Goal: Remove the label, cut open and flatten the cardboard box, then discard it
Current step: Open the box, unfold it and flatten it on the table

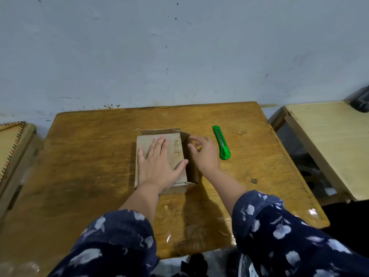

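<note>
A small brown cardboard box [178, 151] lies in the middle of the wooden table [83, 160], with handwriting on its top face. My left hand [157, 162] lies flat on the top, fingers spread, pressing down. My right hand [204, 154] is at the box's right side, its fingers curled against the side flap near the far right corner. A green utility knife [221, 142] lies on the table just right of my right hand, untouched. No label shows on the visible faces.
A plaster wall stands right behind the table. A lighter wooden table [329, 144] sits to the right across a gap, with a dark object [361, 100] at its far end. Another wooden piece [12, 148] is at the left edge.
</note>
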Tool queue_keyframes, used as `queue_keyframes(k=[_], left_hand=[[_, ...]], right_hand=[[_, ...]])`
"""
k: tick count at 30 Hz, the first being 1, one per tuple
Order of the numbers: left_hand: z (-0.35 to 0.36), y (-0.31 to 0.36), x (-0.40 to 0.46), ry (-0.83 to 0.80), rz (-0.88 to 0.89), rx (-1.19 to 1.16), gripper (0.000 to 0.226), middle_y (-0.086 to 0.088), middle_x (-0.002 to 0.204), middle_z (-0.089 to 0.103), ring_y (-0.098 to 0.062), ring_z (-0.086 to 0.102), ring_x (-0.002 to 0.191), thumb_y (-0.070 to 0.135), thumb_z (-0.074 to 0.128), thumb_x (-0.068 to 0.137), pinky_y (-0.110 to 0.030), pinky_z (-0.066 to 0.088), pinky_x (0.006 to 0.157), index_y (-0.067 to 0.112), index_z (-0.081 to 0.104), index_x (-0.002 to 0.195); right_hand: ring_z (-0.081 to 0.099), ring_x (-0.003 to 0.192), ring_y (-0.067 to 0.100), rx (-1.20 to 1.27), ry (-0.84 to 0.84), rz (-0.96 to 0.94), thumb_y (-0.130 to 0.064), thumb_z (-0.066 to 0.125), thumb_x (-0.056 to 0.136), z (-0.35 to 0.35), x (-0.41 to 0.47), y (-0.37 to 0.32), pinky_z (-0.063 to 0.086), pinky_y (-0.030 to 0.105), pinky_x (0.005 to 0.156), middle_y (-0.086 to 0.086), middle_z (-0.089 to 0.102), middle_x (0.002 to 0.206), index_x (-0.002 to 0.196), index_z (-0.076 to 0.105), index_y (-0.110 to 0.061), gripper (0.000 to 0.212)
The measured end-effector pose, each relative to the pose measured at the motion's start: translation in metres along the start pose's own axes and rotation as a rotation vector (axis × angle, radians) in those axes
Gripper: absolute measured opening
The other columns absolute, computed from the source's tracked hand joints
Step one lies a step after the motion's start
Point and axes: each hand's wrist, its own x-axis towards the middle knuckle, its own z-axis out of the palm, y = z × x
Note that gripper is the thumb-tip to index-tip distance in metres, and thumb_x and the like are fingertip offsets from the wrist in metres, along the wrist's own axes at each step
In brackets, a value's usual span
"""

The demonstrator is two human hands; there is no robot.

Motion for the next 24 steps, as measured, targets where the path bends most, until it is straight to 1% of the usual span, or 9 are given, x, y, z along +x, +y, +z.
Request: queue_keyframes(k=[3, 5, 8, 10, 14, 18, 20, 22, 24], left_hand=[[-0.001, 0.0, -0.003, -0.017, 0.009, 0.009, 0.094, 0.004, 0.161, 0.005, -0.011, -0.002, 0.147, 0.079, 0.021, 0.08, -0.051, 0.002, 0.118, 0.019, 0.009, 0.152], [-0.002, -0.001, -0.005, -0.019, 0.02, 0.016, 0.095, 0.004, 0.161, 0.003, -0.011, -0.004, 0.147, 0.079, 0.02, 0.081, -0.051, 0.001, 0.118, 0.018, 0.007, 0.153], [-0.001, -0.002, -0.007, -0.021, 0.038, 0.029, 0.094, 0.004, 0.161, 0.001, -0.011, -0.006, 0.147, 0.079, 0.016, 0.081, -0.051, 0.001, 0.118, 0.018, 0.005, 0.153], [0.0, -0.003, -0.006, -0.021, 0.04, 0.038, 0.095, 0.004, 0.161, 0.001, -0.011, -0.006, 0.147, 0.079, 0.015, 0.081, -0.051, 0.002, 0.118, 0.018, 0.005, 0.153], [0.001, -0.004, -0.004, -0.021, 0.038, 0.033, 0.096, 0.005, 0.161, 0.002, -0.011, -0.005, 0.147, 0.08, 0.016, 0.08, -0.051, 0.001, 0.118, 0.018, 0.006, 0.153], [0.002, -0.004, -0.002, -0.017, 0.037, 0.025, 0.095, 0.005, 0.161, 0.002, -0.011, -0.004, 0.147, 0.079, 0.019, 0.08, -0.052, 0.002, 0.118, 0.018, 0.006, 0.152], [0.002, -0.004, -0.002, -0.015, 0.035, 0.019, 0.095, 0.005, 0.161, 0.003, -0.011, -0.004, 0.147, 0.08, 0.019, 0.08, -0.052, 0.002, 0.118, 0.018, 0.007, 0.152], [0.002, -0.005, -0.003, -0.009, 0.037, 0.015, 0.095, 0.005, 0.161, 0.003, -0.01, -0.005, 0.147, 0.08, 0.019, 0.08, -0.052, 0.001, 0.118, 0.018, 0.007, 0.152], [0.002, -0.005, -0.003, -0.008, 0.038, 0.013, 0.096, 0.005, 0.161, 0.004, -0.01, -0.004, 0.147, 0.08, 0.018, 0.08, -0.051, 0.001, 0.118, 0.018, 0.008, 0.152]], right_hand=[[0.06, 0.102, 0.022, -0.08, -0.014, 0.02, -0.018, 0.056, 0.093, 0.003, -0.01, 0.005, 0.046, 0.027, 0.08, 0.006, 0.059, 0.121, 0.123, 0.063, -0.02, 0.031], [0.06, 0.105, 0.024, -0.117, -0.013, 0.059, -0.019, 0.054, 0.094, 0.003, -0.013, 0.014, 0.048, 0.031, 0.085, 0.007, 0.059, 0.123, 0.125, 0.062, -0.018, 0.031], [0.056, 0.113, 0.027, -0.226, -0.083, 0.103, -0.03, 0.059, 0.091, 0.005, -0.016, 0.026, 0.049, 0.039, 0.095, 0.008, 0.054, 0.127, 0.128, 0.059, -0.016, 0.04], [0.053, 0.115, 0.027, -0.282, -0.127, 0.109, -0.039, 0.062, 0.088, 0.007, -0.018, 0.028, 0.048, 0.041, 0.096, 0.008, 0.051, 0.126, 0.13, 0.056, -0.015, 0.049], [0.048, 0.115, 0.029, -0.406, -0.151, 0.074, -0.052, 0.062, 0.082, 0.01, -0.022, 0.024, 0.047, 0.045, 0.093, 0.007, 0.048, 0.126, 0.13, 0.052, -0.015, 0.061], [0.048, 0.115, 0.03, -0.456, -0.16, 0.062, -0.059, 0.059, 0.079, 0.009, -0.024, 0.02, 0.046, 0.046, 0.093, 0.007, 0.047, 0.126, 0.126, 0.054, -0.016, 0.063], [0.051, 0.113, 0.029, -0.432, -0.165, 0.071, -0.058, 0.059, 0.079, 0.008, -0.025, 0.018, 0.048, 0.044, 0.092, 0.007, 0.048, 0.124, 0.124, 0.056, -0.017, 0.061], [0.057, 0.108, 0.028, -0.383, -0.153, 0.087, -0.057, 0.059, 0.079, 0.005, -0.027, 0.016, 0.052, 0.042, 0.087, 0.006, 0.053, 0.122, 0.124, 0.057, -0.02, 0.059], [0.061, 0.105, 0.026, -0.319, -0.139, 0.089, -0.053, 0.059, 0.081, -0.001, -0.029, 0.015, 0.054, 0.038, 0.082, 0.005, 0.059, 0.122, 0.128, 0.055, -0.024, 0.056]])
